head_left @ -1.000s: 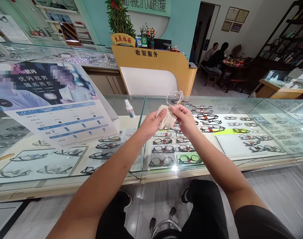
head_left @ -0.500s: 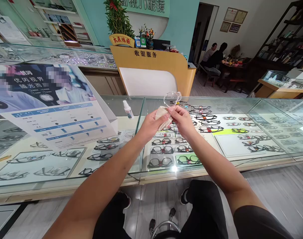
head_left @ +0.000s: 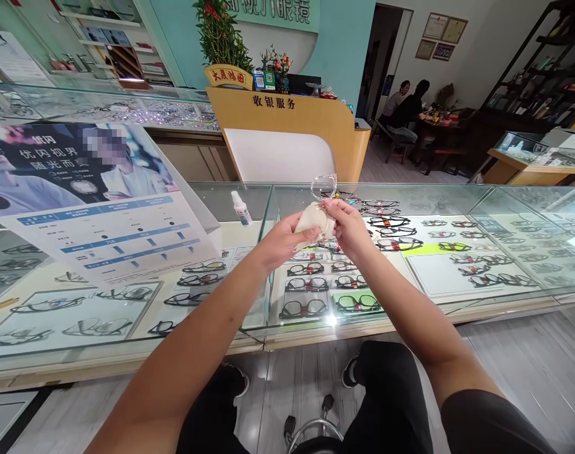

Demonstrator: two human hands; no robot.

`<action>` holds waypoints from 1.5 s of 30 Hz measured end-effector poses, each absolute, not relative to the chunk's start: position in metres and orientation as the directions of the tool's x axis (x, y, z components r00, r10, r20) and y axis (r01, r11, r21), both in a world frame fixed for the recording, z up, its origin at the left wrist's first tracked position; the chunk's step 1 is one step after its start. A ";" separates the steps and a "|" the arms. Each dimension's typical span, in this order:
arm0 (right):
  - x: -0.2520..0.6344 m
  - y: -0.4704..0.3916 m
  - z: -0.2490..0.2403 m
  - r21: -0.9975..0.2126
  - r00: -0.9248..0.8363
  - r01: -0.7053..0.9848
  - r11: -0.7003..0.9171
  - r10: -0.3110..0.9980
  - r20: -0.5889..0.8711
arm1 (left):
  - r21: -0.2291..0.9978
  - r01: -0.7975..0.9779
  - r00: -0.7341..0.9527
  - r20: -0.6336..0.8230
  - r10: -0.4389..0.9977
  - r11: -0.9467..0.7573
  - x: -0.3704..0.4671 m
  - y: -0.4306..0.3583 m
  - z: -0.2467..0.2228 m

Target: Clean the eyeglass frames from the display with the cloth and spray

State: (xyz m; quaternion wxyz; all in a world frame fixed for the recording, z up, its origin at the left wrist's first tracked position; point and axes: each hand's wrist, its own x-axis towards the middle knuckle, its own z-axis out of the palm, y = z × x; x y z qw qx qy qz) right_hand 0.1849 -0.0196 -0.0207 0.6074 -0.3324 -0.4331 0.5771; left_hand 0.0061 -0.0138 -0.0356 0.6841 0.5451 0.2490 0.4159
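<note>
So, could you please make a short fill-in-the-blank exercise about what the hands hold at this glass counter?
1. The left hand presses a beige ____ against the clear-framed glasses.
2. The right hand holds the glasses above a counter made of ____.
3. The small white spray bottle stands to the ____ of both hands.
4. Inside the counter lie rows of ____.

Missing words: cloth; glass; left; glasses

Both forearms are bare; a dark short sleeve (head_left: 486,422) covers the right upper arm, with black trousers (head_left: 386,403) and dark white-soled shoes (head_left: 348,372) below.
</note>
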 end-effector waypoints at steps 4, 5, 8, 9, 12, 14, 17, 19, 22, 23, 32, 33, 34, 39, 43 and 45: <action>0.180 -0.021 -0.023 -0.889 -0.082 -0.454 0.063 0.990 0.113 | 0.956 -0.293 0.460 0.108 0.881 0.036 0.012 -0.016 -0.037; 0.179 -0.021 -0.024 -0.884 -0.086 -0.464 0.054 0.991 0.106 | 0.953 -0.300 0.448 0.104 0.888 0.039 0.014 -0.015 -0.038; 0.176 -0.022 -0.027 -0.879 -0.092 -0.475 0.042 0.991 0.098 | 0.943 -0.329 0.412 0.102 0.905 0.044 0.018 -0.014 -0.042; 0.175 -0.022 -0.028 -0.882 -0.097 -0.469 0.049 0.990 0.106 | 0.942 -0.333 0.390 0.105 0.915 0.034 0.020 -0.013 -0.043; 0.175 -0.024 -0.029 -0.898 -0.102 -0.430 0.097 0.983 0.155 | 0.941 -0.338 0.292 0.122 0.949 -0.017 0.022 -0.015 -0.042; 0.175 -0.026 -0.028 -0.902 -0.092 -0.407 0.143 0.976 0.197 | 0.937 -0.347 0.238 0.139 0.961 -0.050 0.023 -0.017 -0.039; 0.176 -0.029 -0.026 -0.899 -0.087 -0.392 0.193 0.965 0.246 | 0.936 -0.342 0.231 0.171 0.958 -0.085 0.021 -0.020 -0.035; 0.177 -0.029 -0.025 -0.901 -0.100 -0.388 0.193 0.963 0.249 | 0.938 -0.337 0.258 0.176 0.950 -0.082 0.018 -0.019 -0.034; 0.179 -0.028 -0.022 -0.900 -0.091 -0.397 0.179 0.968 0.232 | 0.941 -0.334 0.315 0.160 0.935 -0.048 0.014 -0.017 -0.036; 0.180 -0.027 -0.022 -0.898 -0.080 -0.403 0.177 0.970 0.228 | 0.941 -0.335 0.340 0.165 0.926 -0.044 0.013 -0.017 -0.036; 0.178 -0.028 -0.023 -0.908 -0.110 -0.369 0.198 0.961 0.254 | 0.937 -0.298 0.243 0.260 0.935 -0.182 0.018 -0.025 -0.032; 0.177 -0.028 -0.023 -0.909 -0.105 -0.357 0.214 0.958 0.267 | 0.934 -0.301 0.207 0.262 0.942 -0.194 0.019 -0.025 -0.031; 0.177 -0.028 -0.023 -0.909 -0.099 -0.351 0.225 0.956 0.275 | 0.931 -0.302 0.177 0.264 0.948 -0.203 0.019 -0.025 -0.032; 0.181 -0.027 -0.022 -0.912 -0.090 -0.350 0.215 0.961 0.261 | 0.941 -0.303 0.270 0.236 0.933 -0.150 0.014 -0.019 -0.034; 0.186 -0.024 -0.020 -0.904 -0.050 -0.375 0.205 0.969 0.240 | 0.955 -0.258 0.416 0.245 0.876 -0.144 0.007 -0.015 -0.035; 0.187 -0.022 -0.020 -0.898 -0.030 -0.391 0.205 0.972 0.235 | 0.959 -0.224 0.451 0.259 0.854 -0.173 0.005 -0.015 -0.035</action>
